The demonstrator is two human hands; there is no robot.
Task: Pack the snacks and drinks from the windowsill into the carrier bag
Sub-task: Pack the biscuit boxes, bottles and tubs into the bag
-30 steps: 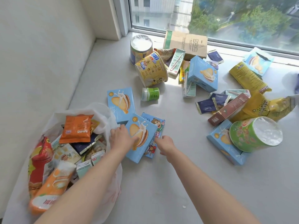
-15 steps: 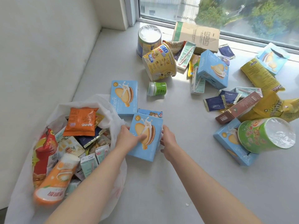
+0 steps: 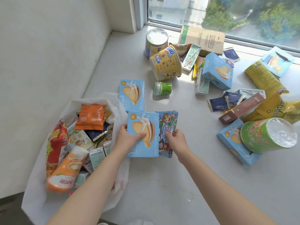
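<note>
Cartoon packet (image 3: 168, 124) pulled beside biscuit box (image 3: 144, 117); right hand (image 3: 177, 140) grips.

Pale blue biscuit box (image 3: 142, 133), cartoon-printed blue box (image 3: 168, 132), white bag (image 3: 40, 197), orange packet (image 3: 90, 116), green tub (image 3: 266, 135), yellow tub (image 3: 165, 64).

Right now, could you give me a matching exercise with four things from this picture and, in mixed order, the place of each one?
Things:
1. orange packet
2. green bottle
3. cartoon box
4. brown paper bag

Places:
a. next to the window
b. in the right hand's grip
c. on top inside the carrier bag
d. on its side on the bare windowsill

Pairs: 1-c, 2-d, 3-b, 4-a
</note>
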